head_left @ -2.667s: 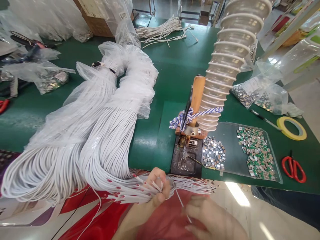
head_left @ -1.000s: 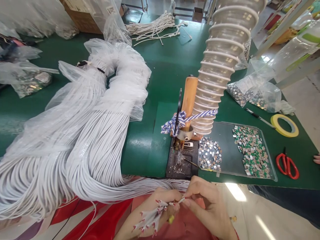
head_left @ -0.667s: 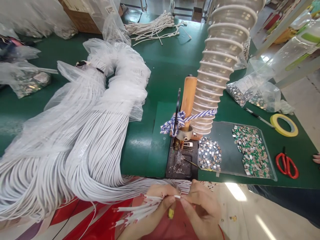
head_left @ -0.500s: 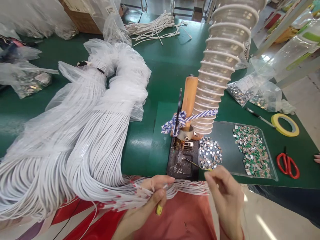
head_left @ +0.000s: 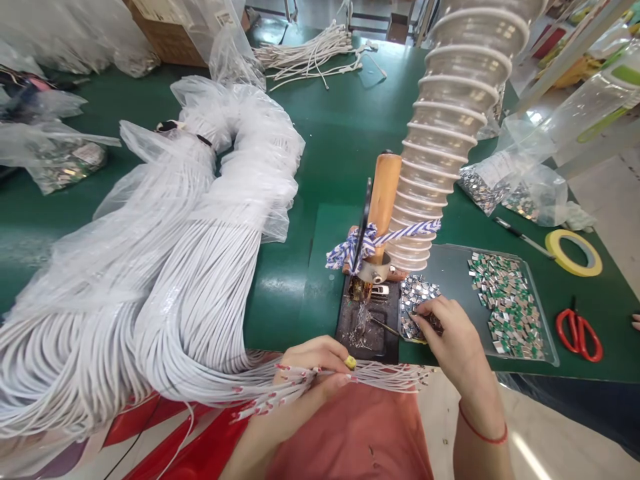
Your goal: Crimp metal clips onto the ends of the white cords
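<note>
My left hand (head_left: 320, 367) is closed on a white cable at the table's front edge, with a yellow wrap on one finger. Red-tipped cable ends lie beside and under it, part of a large bundle of white cables (head_left: 200, 287) on the left. My right hand (head_left: 447, 327) reaches over the pile of small silver connectors (head_left: 417, 293), thumb and forefinger pinched at its edge; whatever they grip is too small to make out. Between the hands stands a soldering iron with an orange handle (head_left: 386, 190), upright over a dark tray (head_left: 363, 333) with solder scraps.
A clear ribbed hose (head_left: 440, 120) rises behind the iron. To the right are a tray of green-and-silver parts (head_left: 515, 307), red scissors (head_left: 579, 335), yellow tape (head_left: 573, 253), a pen (head_left: 525, 238) and bagged parts (head_left: 487, 183). More cables (head_left: 310, 50) lie at the back.
My right hand has moved forward onto the silver connectors, its fingertips now among them. My left hand has shifted slightly right and turned, its yellow-wrapped finger now on top.
</note>
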{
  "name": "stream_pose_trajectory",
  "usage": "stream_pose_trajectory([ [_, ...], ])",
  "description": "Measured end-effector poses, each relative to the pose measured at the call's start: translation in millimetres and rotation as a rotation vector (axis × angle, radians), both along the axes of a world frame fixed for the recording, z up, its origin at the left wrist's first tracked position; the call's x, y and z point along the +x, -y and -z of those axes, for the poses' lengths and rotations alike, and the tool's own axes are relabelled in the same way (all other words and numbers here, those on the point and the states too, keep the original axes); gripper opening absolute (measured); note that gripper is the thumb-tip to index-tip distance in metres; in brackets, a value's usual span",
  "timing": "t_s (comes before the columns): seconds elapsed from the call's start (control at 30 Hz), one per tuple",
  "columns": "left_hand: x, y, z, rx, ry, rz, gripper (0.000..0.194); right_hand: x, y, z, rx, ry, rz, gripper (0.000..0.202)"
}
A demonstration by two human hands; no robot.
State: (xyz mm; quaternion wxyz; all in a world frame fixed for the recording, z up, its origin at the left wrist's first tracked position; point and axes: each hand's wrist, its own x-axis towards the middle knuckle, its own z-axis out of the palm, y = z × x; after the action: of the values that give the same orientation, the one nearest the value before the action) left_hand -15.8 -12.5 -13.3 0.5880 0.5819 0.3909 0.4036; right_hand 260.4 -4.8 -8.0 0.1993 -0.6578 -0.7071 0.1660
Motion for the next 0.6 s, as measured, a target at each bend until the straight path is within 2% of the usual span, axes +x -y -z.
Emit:
stream_pose_trajectory([
  [0.23,5.3,-11.7,-1.3,0.021,-0.016,0.062,0.016,3.5,2.9,3.1,-0.057,-0.012,-0.004,0.014],
  [0.33,5.5,-11.9,-1.4,-0.005,-0.005,0.073,0.015,6.2,3.8,3.3,-0.039,-0.011,0.026,0.008],
  [0.47,5.2,-10.8,0.6,-0.037,0.003,0.085,0.015,10.0,2.8,2.7,-0.072,-0.008,0.015,0.019],
  [0.6,4.8,-10.2,2.1,-0.070,0.007,0.096,0.016,12.7,3.7,1.1,-0.073,0.008,0.037,0.015],
])
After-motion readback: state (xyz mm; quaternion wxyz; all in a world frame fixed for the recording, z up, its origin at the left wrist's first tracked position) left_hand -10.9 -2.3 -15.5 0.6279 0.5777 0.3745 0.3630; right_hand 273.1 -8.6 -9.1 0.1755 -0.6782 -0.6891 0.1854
